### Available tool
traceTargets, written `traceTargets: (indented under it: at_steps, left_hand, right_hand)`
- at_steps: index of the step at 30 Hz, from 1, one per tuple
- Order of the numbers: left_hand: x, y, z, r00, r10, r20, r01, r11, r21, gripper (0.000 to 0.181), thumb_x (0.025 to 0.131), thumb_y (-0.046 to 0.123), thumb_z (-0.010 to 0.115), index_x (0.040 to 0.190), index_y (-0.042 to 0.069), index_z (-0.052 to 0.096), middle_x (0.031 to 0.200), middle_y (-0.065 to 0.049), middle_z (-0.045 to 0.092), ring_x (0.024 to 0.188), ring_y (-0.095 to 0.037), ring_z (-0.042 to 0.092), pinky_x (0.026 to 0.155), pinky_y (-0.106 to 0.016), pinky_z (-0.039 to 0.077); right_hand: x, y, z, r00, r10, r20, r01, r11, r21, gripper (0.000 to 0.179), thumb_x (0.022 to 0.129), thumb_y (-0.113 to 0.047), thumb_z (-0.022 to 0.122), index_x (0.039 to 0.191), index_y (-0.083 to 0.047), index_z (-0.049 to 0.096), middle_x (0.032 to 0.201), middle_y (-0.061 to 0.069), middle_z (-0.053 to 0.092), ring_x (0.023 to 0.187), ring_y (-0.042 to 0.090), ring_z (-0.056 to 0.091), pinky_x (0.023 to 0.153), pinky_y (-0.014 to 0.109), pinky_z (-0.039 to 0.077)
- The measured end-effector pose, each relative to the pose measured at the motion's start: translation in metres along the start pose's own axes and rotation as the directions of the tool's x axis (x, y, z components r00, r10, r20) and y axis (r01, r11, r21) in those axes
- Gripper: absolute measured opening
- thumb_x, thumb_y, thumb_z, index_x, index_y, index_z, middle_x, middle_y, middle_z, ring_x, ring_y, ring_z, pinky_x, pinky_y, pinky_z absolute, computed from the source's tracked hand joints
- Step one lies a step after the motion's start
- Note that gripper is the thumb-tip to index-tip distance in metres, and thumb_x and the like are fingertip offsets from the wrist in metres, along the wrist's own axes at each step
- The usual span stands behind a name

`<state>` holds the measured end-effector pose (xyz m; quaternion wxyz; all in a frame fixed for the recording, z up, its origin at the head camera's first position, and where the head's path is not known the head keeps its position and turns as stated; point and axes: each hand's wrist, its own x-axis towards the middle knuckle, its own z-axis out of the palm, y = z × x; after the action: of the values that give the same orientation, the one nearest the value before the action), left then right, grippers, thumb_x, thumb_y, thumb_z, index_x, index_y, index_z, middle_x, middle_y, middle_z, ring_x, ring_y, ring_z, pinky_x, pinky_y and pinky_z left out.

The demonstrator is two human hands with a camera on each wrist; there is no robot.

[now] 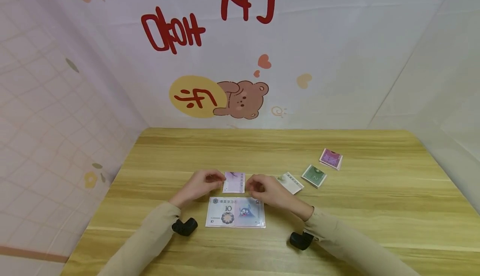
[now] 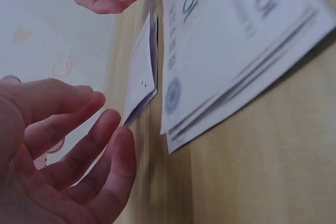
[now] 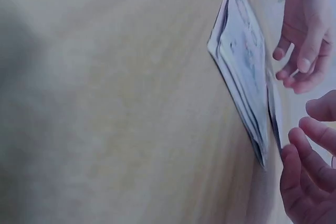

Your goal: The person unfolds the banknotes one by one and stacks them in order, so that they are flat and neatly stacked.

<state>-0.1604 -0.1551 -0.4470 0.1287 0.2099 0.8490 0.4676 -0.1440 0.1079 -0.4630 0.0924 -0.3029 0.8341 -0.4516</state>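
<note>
From where I stand, the left hand's fingers (image 2: 118, 156) are bent loosely, a narrow gap between thumb and fingertips, at one end of a small folded purple note (image 1: 234, 182). The left hand (image 1: 204, 184) has its fingertips right at that edge; whether they touch it I can't tell. The right hand (image 1: 268, 190) curves at the opposite end, its fingers bent and near together; contact there is unclear too. The folded note lies flat on the wood between the two hands, its layers slightly parted along one edge.

Just on the person's side of it lies a stack of larger notes (image 1: 235, 212), the top one marked 10. A thin strip of wood separates the two, and the stack's edges don't quite line up. The right hand hides part of the stack's far right corner from above.

Past the right hand, a whitish folded note (image 1: 291, 183), a green one (image 1: 314, 176) and a pink-purple one (image 1: 331, 159) slant away towards the back. Bare wood stretches left of the left hand and well to the right.

Beige sleeves (image 1: 345, 238) cross the pale wood-grain table (image 1: 393, 192). Behind its far edge rises a white wall covering (image 1: 337, 38) with red lettering, hearts and a brown bear (image 1: 243, 99).
</note>
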Motion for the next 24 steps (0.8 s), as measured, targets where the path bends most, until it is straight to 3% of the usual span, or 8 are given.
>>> traceTargets:
  at_steps: [10, 15, 24]
  left_hand:
    - [0.027, -0.004, 0.0, 0.992, -0.112, -0.064, 0.111, 0.993, -0.028, 0.021, 0.09, 0.004, 0.066, 0.11, -0.001, 0.069, 0.106, -0.009, 0.069, 0.1, -0.023, 0.061, 0.09, -0.039, 0.048]
    - [0.035, -0.004, 0.002, 0.993, -0.106, -0.043, 0.105, 0.994, -0.019, 0.023, 0.089, 0.003, 0.067, 0.111, -0.002, 0.068, 0.106, -0.01, 0.069, 0.1, -0.024, 0.062, 0.092, -0.04, 0.047]
    - [0.045, -0.002, 0.004, 0.995, -0.103, -0.004, 0.103, 0.994, -0.047, 0.021, 0.087, -0.004, 0.065, 0.108, -0.007, 0.066, 0.104, -0.017, 0.067, 0.095, -0.028, 0.063, 0.083, -0.033, 0.051]
  right_hand:
    - [0.02, 0.006, 0.005, 0.998, -0.017, -0.06, 0.012, 0.997, -0.082, 0.015, 0.085, -0.003, 0.067, 0.099, -0.003, 0.069, 0.097, 0.006, 0.067, 0.092, 0.02, 0.059, 0.084, 0.037, 0.048]
    - [0.026, 0.009, 0.007, 0.998, 0.002, -0.07, -0.011, 0.991, -0.134, 0.013, 0.083, -0.002, 0.07, 0.096, -0.004, 0.071, 0.095, 0.006, 0.066, 0.092, 0.021, 0.059, 0.083, 0.037, 0.048]
    - [0.027, 0.012, 0.01, 0.993, 0.05, -0.104, -0.068, 0.983, -0.171, 0.018, 0.075, -0.006, 0.08, 0.091, -0.008, 0.072, 0.093, 0.005, 0.06, 0.085, 0.021, 0.05, 0.075, 0.033, 0.041]
